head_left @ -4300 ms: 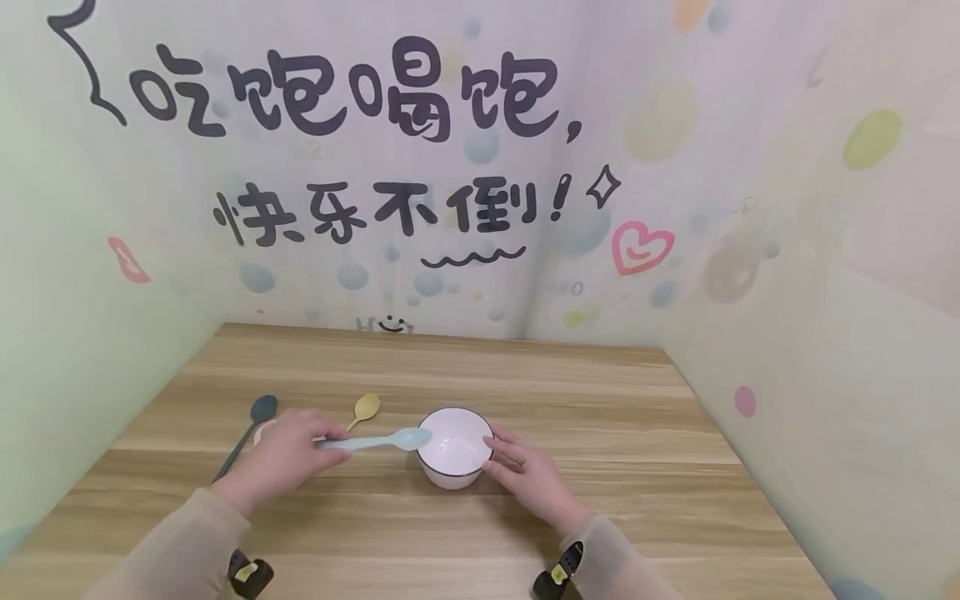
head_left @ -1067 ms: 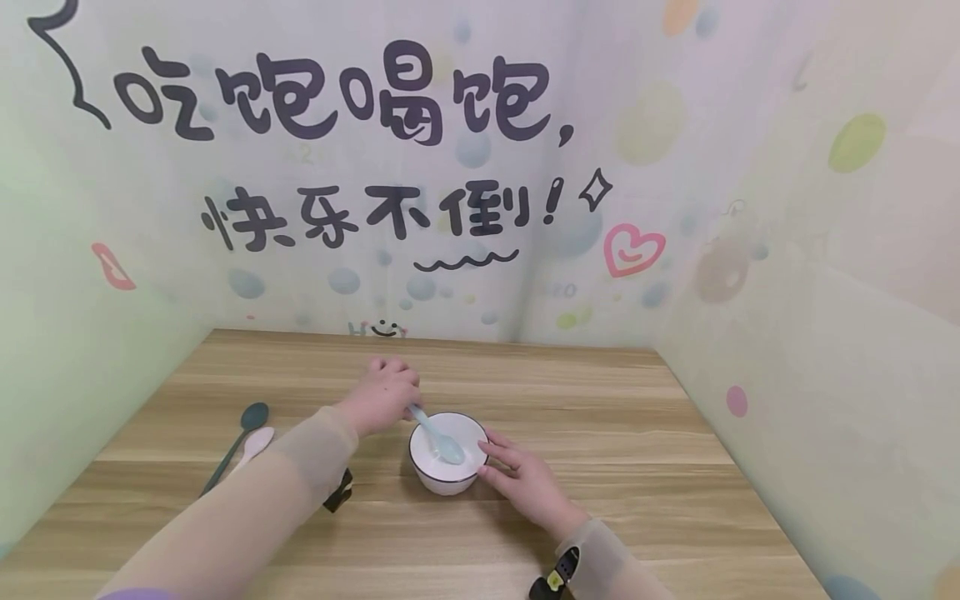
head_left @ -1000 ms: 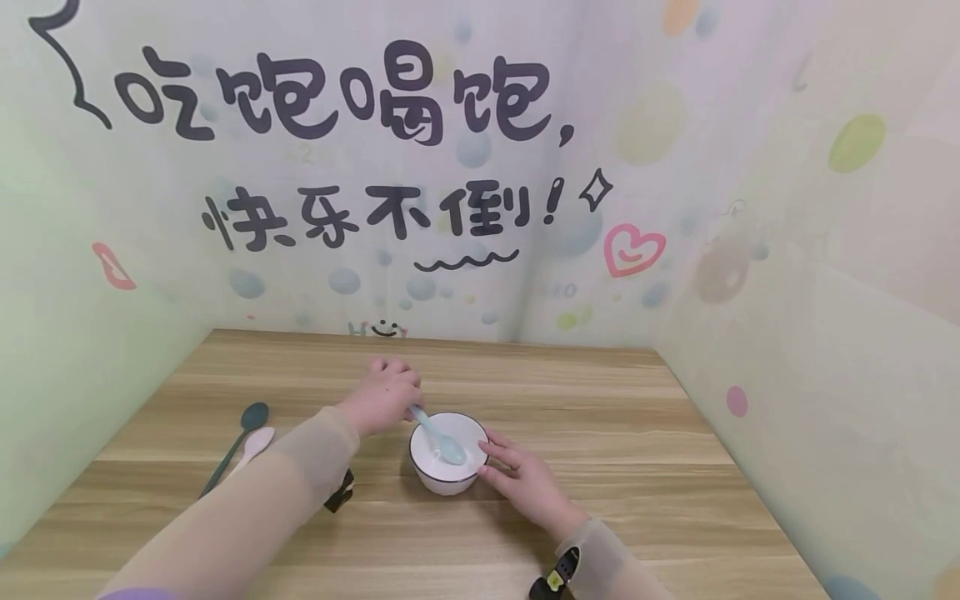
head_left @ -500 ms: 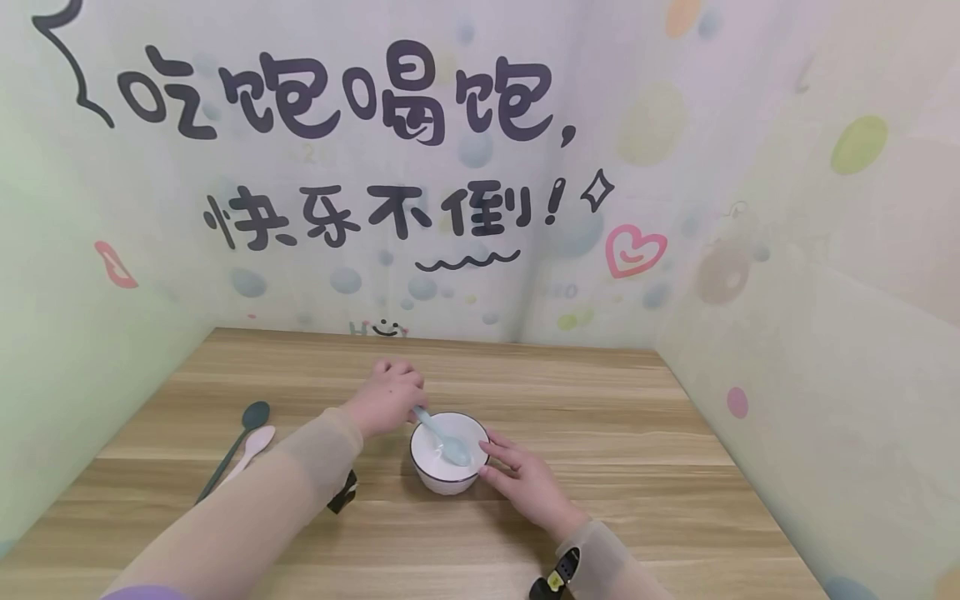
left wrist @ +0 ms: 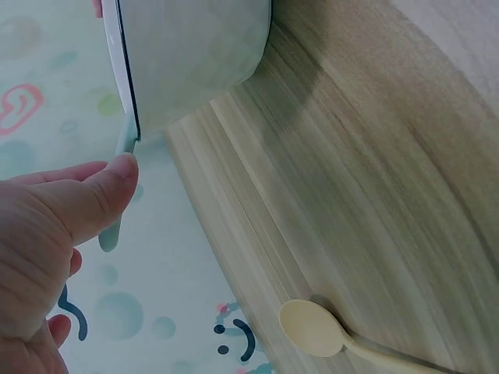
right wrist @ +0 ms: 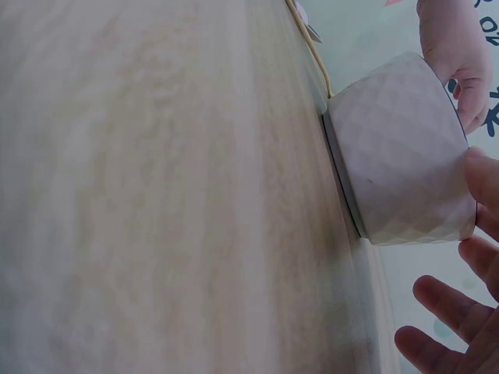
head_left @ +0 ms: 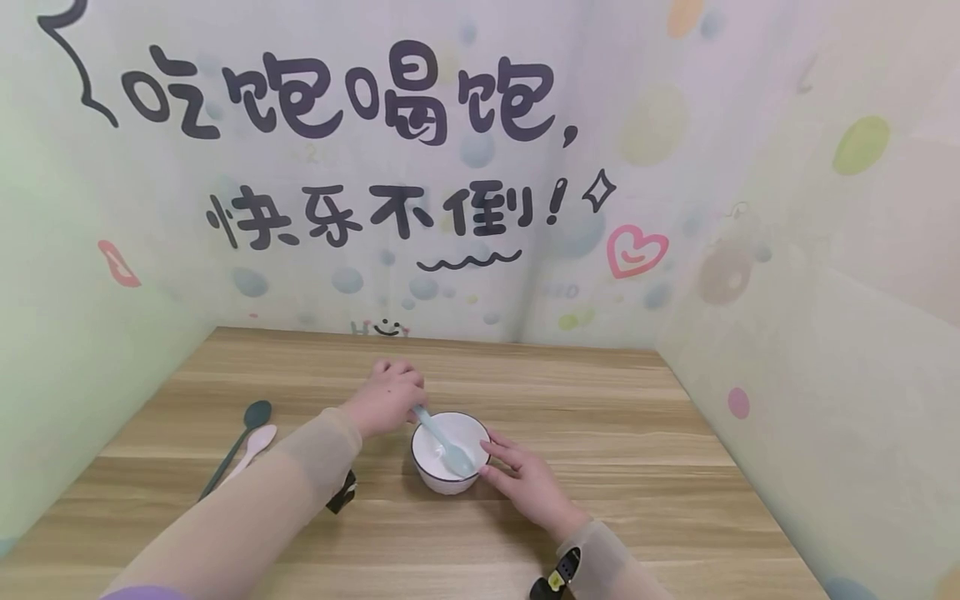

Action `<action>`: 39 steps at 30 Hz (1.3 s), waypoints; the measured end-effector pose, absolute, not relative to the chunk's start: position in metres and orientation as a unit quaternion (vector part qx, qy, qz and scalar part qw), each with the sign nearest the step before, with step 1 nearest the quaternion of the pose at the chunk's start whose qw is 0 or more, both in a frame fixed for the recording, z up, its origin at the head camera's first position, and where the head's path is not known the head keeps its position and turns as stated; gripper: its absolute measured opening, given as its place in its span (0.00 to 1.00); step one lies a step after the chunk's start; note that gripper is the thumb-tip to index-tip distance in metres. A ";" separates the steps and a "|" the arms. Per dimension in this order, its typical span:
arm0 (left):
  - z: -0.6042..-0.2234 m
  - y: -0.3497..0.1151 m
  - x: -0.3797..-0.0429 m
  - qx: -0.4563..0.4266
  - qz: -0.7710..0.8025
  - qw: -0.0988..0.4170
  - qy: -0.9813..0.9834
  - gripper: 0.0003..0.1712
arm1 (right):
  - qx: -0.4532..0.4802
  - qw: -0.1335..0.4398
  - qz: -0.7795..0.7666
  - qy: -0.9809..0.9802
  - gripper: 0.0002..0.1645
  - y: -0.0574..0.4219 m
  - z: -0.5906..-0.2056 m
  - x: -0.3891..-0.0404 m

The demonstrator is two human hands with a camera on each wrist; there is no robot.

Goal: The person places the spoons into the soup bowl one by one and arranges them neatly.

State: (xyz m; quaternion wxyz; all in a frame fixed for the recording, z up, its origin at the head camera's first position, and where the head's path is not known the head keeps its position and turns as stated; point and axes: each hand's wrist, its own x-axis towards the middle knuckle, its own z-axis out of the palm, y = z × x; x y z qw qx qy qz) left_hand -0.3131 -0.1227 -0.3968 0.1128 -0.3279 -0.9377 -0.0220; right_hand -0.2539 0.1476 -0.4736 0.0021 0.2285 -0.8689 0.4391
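Head view: one light-blue spoon [head_left: 453,454], slender-handled, tilted, its scoop inside the bowl and handle crossing the far-left rim. One round white bowl with dark rim and faceted outer wall [head_left: 446,485], upright on the table. Left hand [head_left: 386,397]: narrow pinch, thumb and fingers on the spoon's handle. Right hand [head_left: 528,483]: thumb and fingertips holding the bowl's right rim. One yellow spoon [left wrist: 310,328], lying left of the bowl. One dark-teal spoon [head_left: 257,414] and one pale-pink spoon [head_left: 260,438], side by side farther left, handles partly behind the left sleeve [head_left: 255,508]. One wood-grain table [head_left: 637,467]. One white wall with black lettering [head_left: 375,158], behind.
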 end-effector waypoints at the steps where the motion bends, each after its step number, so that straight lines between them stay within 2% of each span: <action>1: -0.397 -0.123 -0.313 -0.328 -0.026 0.114 -0.938 0.09 | 0.228 0.002 0.438 -0.870 0.29 0.147 -0.474 -0.254; 10: -0.395 -0.129 -0.310 -0.311 -0.072 0.107 -0.942 0.15 | 0.224 -0.003 0.445 -0.867 0.28 0.147 -0.475 -0.254; 28: -0.389 -0.141 -0.303 -0.302 -0.117 0.118 -0.939 0.15 | 0.215 -0.005 0.450 -0.866 0.28 0.147 -0.476 -0.254; 39: -0.389 -0.152 -0.300 -0.274 -0.144 0.131 -0.942 0.22 | 0.216 -0.004 0.451 -0.866 0.28 0.147 -0.477 -0.255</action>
